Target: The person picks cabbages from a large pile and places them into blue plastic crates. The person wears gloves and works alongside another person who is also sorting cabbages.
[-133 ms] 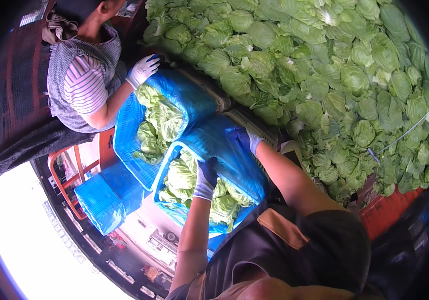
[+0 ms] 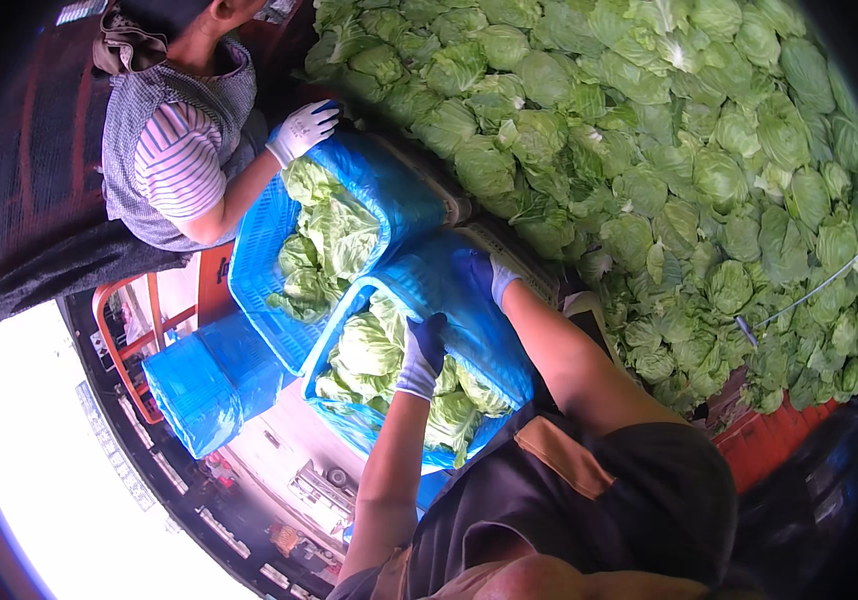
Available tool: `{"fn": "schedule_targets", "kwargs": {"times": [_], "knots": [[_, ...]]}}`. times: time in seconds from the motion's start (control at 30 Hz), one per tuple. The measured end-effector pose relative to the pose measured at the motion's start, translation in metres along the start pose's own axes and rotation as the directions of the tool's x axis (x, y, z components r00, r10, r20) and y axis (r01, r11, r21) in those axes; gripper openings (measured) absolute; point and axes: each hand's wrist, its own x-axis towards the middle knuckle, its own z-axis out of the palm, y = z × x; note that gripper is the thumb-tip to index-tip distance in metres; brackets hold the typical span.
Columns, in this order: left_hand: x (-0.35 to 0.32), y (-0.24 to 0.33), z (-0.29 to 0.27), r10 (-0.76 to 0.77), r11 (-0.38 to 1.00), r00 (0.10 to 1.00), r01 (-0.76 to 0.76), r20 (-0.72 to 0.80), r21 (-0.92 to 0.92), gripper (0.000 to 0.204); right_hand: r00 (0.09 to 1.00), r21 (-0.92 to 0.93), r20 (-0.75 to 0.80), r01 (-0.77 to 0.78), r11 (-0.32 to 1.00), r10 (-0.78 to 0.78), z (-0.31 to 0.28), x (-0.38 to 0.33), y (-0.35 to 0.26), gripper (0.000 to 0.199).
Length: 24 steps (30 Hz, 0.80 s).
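Note:
Heads of cabbage (image 2: 369, 342) fill a blue crate (image 2: 353, 412) that has a blue plastic bag (image 2: 419, 272) as its liner. My left hand (image 2: 422, 352), in a white glove with dark coated fingers, is over the cabbages. Its fingers are closed at the edge of the bag. Farther off and to the right, my right hand (image 2: 489, 276), gloved the same way, grips the bag on the crate's far side; its fingertips are partly lost against the blue film.
A co-worker (image 2: 174, 150) at the left rests a gloved hand (image 2: 305, 132) on a second lined crate (image 2: 255, 262) of cabbages. A large cabbage pile (image 2: 639, 190) spreads across the far right. A blue plastic-wrapped stack (image 2: 194, 395) stands beside an orange metal frame (image 2: 109, 345).
The whole view has shifted slightly. Both of my hands keep their places at the bag, and the co-worker's hand stays on the other crate.

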Motion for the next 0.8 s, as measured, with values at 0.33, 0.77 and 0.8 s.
{"fn": "schedule_targets", "kwargs": {"times": [0.33, 0.77, 0.8], "knots": [[0.012, -0.019, 0.024, 0.075, 0.988, 0.988, -0.093, 0.138, 0.122, 0.041, 0.704, -0.304, 0.679, 0.01, 0.953, 0.209, 0.06, -0.052, -0.131, 0.028], [-0.063, 0.04, -0.11, 0.19, 0.826, 0.892, 0.081, 0.41, -0.558, 0.063, 0.336, -0.418, 0.899, 0.463, 0.781, 0.282, 0.166, -0.172, -0.139, 0.021], [-0.049, 0.013, -0.121, 0.356, 0.753, 0.83, 0.018, 0.43, -0.658, 0.059, 0.348, -0.419, 0.899, 0.499, 0.758, 0.268, 0.175, -0.174, -0.129, 0.02]]}}
